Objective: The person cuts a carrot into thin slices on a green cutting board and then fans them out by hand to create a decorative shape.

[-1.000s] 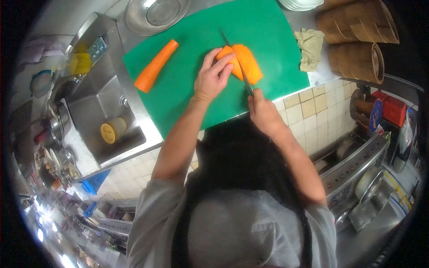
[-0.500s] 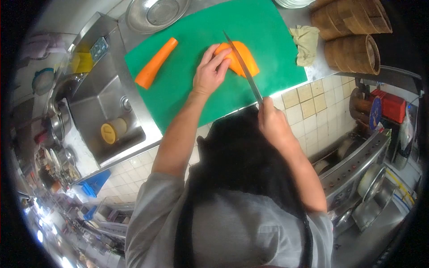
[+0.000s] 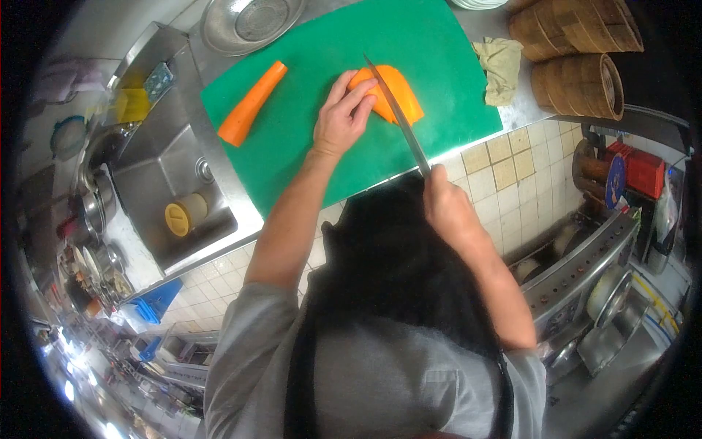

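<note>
Drawn back toward the body since a second ago, the right hand (image 3: 450,205) grips the knife (image 3: 412,137), whose blade lies across the orange vegetable (image 3: 398,82) on the green board (image 3: 455,69). Curled fingers of the left hand (image 3: 339,124) hold that piece. Slicing seems underway; another stroke calls for fingertips clear of the edge.

Support: steel counter (image 3: 530,110), on which a green cutting board (image 3: 435,44) spreads under and around my left fingers (image 3: 358,95). On the board: cut orange vegetable (image 3: 404,94) against those fingers, extending to their right; carrot (image 3: 252,106) well to their left, thick end nearer me. On the counter I note: round metal bowl (image 3: 252,20), beyond my fingers, leftward; crumpled cloth (image 3: 502,69) to their right, at the board's edge; brown containers (image 3: 574,86) farther right; white dishes (image 3: 479,3) beyond the cloth, partly out of view.
</note>
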Demonstrator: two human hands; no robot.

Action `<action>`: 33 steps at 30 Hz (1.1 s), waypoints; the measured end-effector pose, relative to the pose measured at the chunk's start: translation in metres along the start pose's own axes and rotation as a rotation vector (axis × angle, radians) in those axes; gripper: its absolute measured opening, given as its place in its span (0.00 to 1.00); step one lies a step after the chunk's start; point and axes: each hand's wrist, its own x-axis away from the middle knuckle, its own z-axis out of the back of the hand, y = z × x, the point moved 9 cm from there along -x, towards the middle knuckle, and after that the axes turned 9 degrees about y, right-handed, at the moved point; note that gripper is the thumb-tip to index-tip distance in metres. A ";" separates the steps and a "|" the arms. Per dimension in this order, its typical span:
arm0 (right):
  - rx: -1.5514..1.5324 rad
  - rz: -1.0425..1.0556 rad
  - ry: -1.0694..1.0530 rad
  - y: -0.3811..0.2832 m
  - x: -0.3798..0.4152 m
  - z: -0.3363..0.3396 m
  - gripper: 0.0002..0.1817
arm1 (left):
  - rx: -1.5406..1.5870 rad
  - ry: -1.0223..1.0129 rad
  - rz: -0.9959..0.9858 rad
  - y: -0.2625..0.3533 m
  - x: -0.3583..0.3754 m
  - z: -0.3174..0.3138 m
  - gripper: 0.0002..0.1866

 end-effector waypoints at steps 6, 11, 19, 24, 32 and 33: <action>-0.029 0.015 -0.047 0.001 -0.018 -0.013 0.09 | 0.011 -0.042 0.032 -0.001 -0.003 0.000 0.16; 0.041 -0.016 -0.103 0.000 -0.032 -0.024 0.11 | 0.000 -0.043 -0.003 0.000 -0.005 0.000 0.16; 0.027 0.039 -0.057 0.005 -0.077 -0.059 0.12 | -0.016 -0.047 -0.043 -0.003 -0.002 -0.003 0.17; -0.055 0.020 -0.033 0.009 -0.086 -0.062 0.11 | -0.022 -0.022 -0.006 -0.004 0.000 0.000 0.18; -0.054 0.025 0.012 0.008 -0.081 -0.051 0.11 | -0.188 0.065 -0.132 0.001 -0.001 0.012 0.15; -0.049 0.025 0.014 0.007 -0.081 -0.049 0.11 | -0.220 0.060 -0.171 0.007 -0.005 0.011 0.14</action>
